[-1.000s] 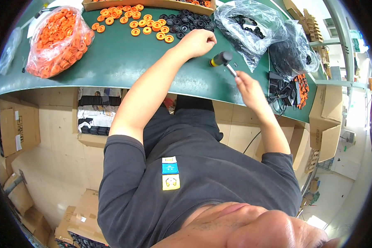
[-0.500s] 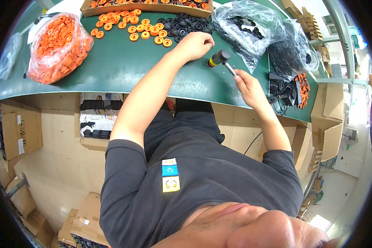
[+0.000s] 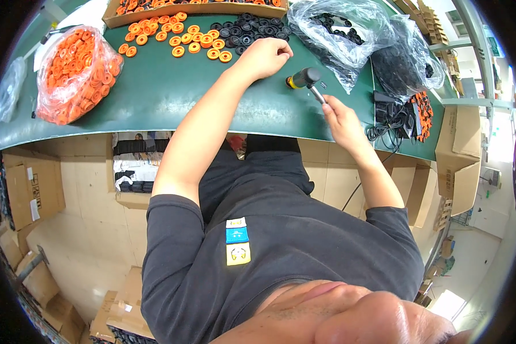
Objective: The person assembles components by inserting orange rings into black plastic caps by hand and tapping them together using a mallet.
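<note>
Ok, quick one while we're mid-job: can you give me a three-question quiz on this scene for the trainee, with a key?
1. Which hand grips the mallet?
2. True or false: the loose orange wheels lie to the right of the loose black wheels.
3. Which of these is nearest the left hand? A: loose black wheels; B: bag of orange wheels; C: black cables.

Key:
1. The right hand.
2. False; they lie to the left.
3. A.
</note>
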Demonstrator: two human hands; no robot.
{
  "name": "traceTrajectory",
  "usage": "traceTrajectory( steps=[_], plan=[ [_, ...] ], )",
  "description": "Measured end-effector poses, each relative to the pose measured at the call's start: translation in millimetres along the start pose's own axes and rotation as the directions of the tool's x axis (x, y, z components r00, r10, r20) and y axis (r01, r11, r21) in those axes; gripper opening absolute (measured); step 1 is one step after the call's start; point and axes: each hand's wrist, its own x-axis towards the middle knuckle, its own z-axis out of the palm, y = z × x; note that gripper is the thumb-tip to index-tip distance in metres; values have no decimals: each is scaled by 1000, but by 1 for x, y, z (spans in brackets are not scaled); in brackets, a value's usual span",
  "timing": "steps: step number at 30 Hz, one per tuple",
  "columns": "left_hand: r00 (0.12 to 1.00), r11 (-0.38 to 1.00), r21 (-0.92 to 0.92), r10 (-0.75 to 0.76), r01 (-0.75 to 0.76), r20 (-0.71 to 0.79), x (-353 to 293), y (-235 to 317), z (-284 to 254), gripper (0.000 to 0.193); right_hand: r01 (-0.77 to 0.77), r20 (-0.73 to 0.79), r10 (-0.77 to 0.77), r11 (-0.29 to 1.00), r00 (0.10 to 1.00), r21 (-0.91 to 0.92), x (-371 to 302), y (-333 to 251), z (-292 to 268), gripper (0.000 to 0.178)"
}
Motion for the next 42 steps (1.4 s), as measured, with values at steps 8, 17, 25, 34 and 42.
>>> traceTrajectory(
  steps=[8, 17, 25, 34, 42],
  plan=[
    [1000, 1000, -6, -12, 11, -29, -3, -1, 0, 23, -2, 0, 2, 985, 1000, 174, 6, 9, -8, 26],
    [1000, 1000, -16, 0, 0, -19, -3, -2, -1, 20, -12, -14, 13, 998, 1000, 54, 10, -3, -14, 29],
    [999, 996, -77, -46, 45, -14, 0, -7, 2, 20, 4, 59, -5, 1000, 998, 6, 15, -10, -16, 28],
    [995, 990, -99, -97, 99, 28, -6, -1, -1, 24, 55, 69, -55, 998, 996, 10, 17, 0, -20, 26],
    [958, 978, 141, 116, -157, 260, -20, 21, -14, 37, 99, -186, -135, 977, 973, -189, 56, 53, -22, 28]
  ],
)
